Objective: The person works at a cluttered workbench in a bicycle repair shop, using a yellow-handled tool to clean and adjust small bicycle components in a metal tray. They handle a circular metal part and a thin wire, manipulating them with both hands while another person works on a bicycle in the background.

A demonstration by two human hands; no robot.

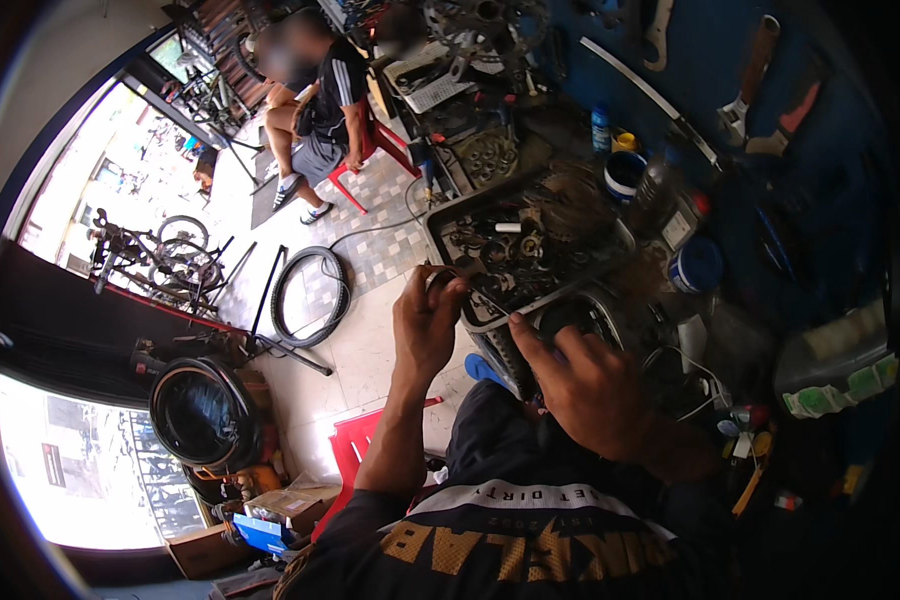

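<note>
My left hand [428, 318] is raised at the near left corner of a grey tray [480, 325], its fingertips pinched round a small dark piece. From that pinch a thin, pale sliver seems to run toward my right index fingertip; its kind is too small to tell. My right hand [595, 395] is in front of the tray, index finger stretched forward and the other fingers curled. Its thumb and anything under the palm are hidden. Inside the tray lie many dark, greasy metal parts [515, 255] and a small white piece [508, 228].
Blue-and-white tubs [695, 265] and a blue spray can [600, 130] stand right of the tray. Tools, including an adjustable wrench [750, 85], hang on the blue wall. A bicycle tyre [310, 297] lies on the floor; a red chair [355, 440] is at my left. Another person sits farther back.
</note>
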